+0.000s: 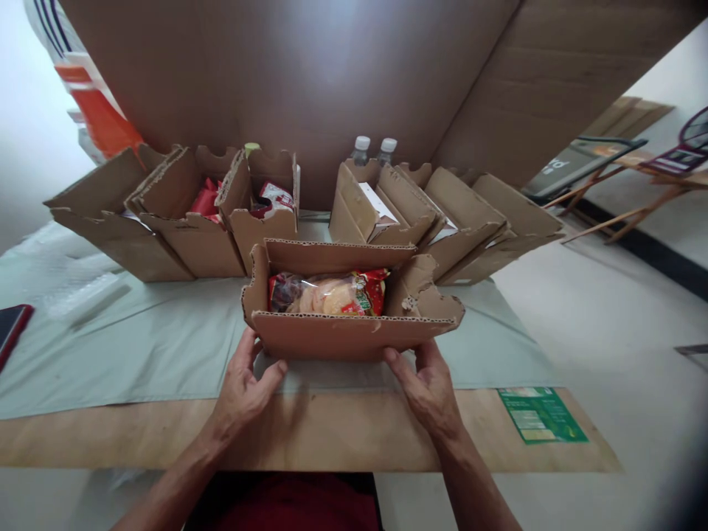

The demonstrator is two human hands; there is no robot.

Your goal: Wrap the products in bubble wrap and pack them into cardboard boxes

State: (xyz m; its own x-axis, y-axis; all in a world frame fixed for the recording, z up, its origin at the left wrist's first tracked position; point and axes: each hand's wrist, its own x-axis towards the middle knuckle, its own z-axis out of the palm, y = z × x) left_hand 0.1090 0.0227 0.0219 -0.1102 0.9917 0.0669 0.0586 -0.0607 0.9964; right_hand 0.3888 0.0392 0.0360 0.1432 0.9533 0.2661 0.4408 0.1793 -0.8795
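Note:
A small open-topped cardboard box (321,338) is before me at the middle of the table. Inside it lies a clear and red snack packet (329,293) with pale round pieces showing. My left hand (247,383) grips the box's lower left end, thumb towards the front wall. At the lower right end my right hand (428,387) grips it the same way, with its fingers partly hidden behind the box. Whether the box's bottom touches the cloth is hard to tell.
Behind stand several similar boxes, including one with a red packet (206,199) and one with a white-and-red packet (276,197). Two capped bottles (361,150) stand farther back against a large cardboard panel (310,81). A green leaflet (542,415) lies at the table's right, bubble wrap (71,269) at left.

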